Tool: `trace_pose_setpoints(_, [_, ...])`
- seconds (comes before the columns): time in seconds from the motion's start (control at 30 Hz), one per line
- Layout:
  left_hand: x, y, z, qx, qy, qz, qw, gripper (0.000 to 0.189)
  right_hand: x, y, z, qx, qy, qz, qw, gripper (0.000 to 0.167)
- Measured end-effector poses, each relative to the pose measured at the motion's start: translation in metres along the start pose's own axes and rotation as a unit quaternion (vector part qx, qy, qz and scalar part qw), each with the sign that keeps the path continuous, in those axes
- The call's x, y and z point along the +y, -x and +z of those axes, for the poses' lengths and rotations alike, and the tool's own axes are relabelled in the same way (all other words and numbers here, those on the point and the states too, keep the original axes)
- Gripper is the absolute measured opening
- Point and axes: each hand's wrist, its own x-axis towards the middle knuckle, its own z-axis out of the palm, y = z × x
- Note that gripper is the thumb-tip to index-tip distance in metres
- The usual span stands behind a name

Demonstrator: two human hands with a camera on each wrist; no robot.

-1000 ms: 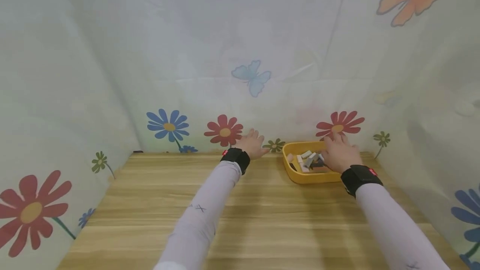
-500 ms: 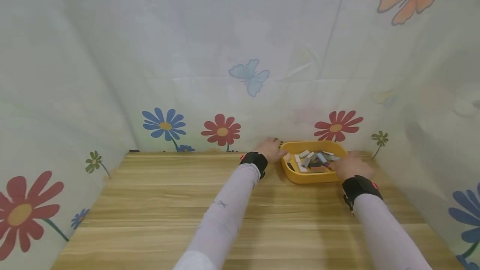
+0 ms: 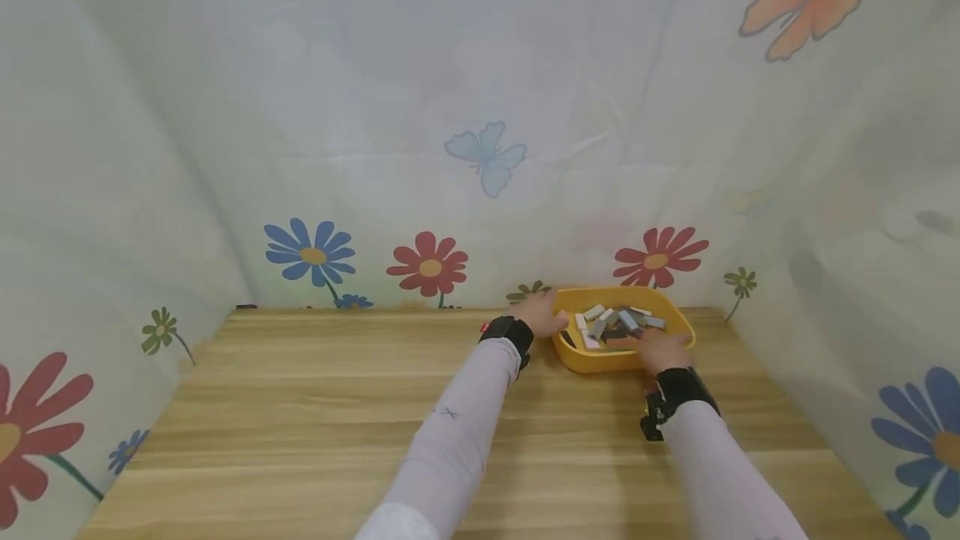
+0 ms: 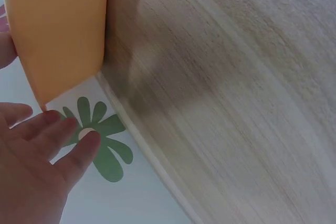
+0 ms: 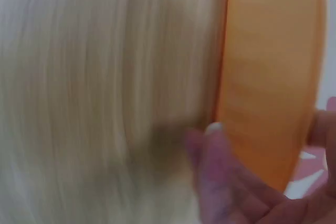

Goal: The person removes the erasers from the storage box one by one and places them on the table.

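The right hand (image 3: 663, 351) is now gripping the yellow oblong plastic bin (image 3: 603, 362), the left hand (image 3: 537, 313) loosely touching its end, apparently steadying it.

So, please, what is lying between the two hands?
The yellow tray, with small blocks in it, lies between the left hand and the right hand. The head view shows this.

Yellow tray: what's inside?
White pieces, grey pieces, a brownish piece and, at left, a black piece. Anything beneath them is hidden, and the right hand covers part of the tray at its near right corner.
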Motion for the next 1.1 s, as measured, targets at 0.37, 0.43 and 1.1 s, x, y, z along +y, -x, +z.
trace_pose_setpoints(0.37, [-0.022,-0.010,0.021,-0.009,-0.022,-0.017,0.9996,0.080,0.002,-0.005,0.027,0.013,-0.179,0.086,0.9799,0.110])
trace_pose_setpoints(0.43, [-0.023,-0.007,0.019,-0.015,-0.018,-0.023,0.9995,0.082,0.001,-0.006,0.028,0.004,-0.187,0.087,0.9784,0.112])
trace_pose_setpoints(1.1, [-0.052,0.062,-0.030,-0.078,-0.038,-0.001,0.9962,0.041,-0.035,0.020,0.046,-0.090,-0.070,-0.135,0.9844,0.068])
